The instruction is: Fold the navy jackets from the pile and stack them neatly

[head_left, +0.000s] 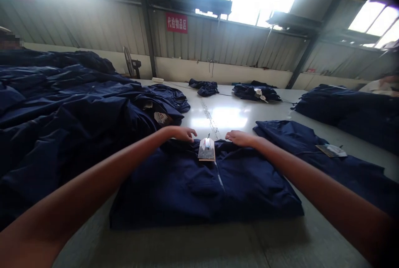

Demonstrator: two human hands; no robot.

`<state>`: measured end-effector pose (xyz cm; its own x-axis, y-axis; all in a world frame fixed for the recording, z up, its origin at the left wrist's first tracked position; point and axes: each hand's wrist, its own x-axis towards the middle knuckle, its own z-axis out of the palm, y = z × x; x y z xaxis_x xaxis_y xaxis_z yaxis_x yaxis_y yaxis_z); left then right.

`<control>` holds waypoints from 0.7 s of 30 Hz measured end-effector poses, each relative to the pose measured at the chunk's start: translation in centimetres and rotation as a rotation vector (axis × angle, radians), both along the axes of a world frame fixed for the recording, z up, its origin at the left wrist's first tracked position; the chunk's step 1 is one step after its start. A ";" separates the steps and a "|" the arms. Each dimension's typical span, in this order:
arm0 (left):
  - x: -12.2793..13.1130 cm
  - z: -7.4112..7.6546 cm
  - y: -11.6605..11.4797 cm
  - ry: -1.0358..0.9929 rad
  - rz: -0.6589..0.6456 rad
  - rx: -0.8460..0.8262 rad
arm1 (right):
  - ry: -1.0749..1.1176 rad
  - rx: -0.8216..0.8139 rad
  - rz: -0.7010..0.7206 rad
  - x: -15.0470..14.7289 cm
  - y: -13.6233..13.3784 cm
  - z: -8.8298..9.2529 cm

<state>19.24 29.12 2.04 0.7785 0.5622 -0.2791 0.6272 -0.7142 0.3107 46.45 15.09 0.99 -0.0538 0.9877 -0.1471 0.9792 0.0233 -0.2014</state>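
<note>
A folded navy zip jacket (199, 185) lies flat on the grey table (218, 243) in front of me, zip up the middle. A pale hang tag (206, 150) rests at its collar. My left hand (184, 133) lies at the far left of the collar, fingers stretched out flat on the cloth. My right hand (239, 137) lies at the far right of the collar, fingers also flat and pointing inward. The tag sits between both hands. Neither hand grips anything.
A big heap of navy garments (62, 114) fills the left. Another tagged jacket (318, 156) lies to the right, a stack (349, 108) beyond it. Two small piles (204, 87) sit at the far edge. A red sign (176, 23) hangs on the wall.
</note>
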 end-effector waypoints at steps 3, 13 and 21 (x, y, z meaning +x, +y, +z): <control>-0.3 -0.9 -4.3 -0.148 0.099 0.328 | -0.053 0.220 0.089 -3.1 -2.1 -0.8; -1.3 -7.0 -10.3 -0.288 0.013 0.639 | -0.074 0.545 0.389 -6.7 -5.2 -7.2; -1.1 -9.6 -9.5 -0.399 -0.085 0.634 | 0.112 0.651 0.283 -7.0 -5.9 -8.4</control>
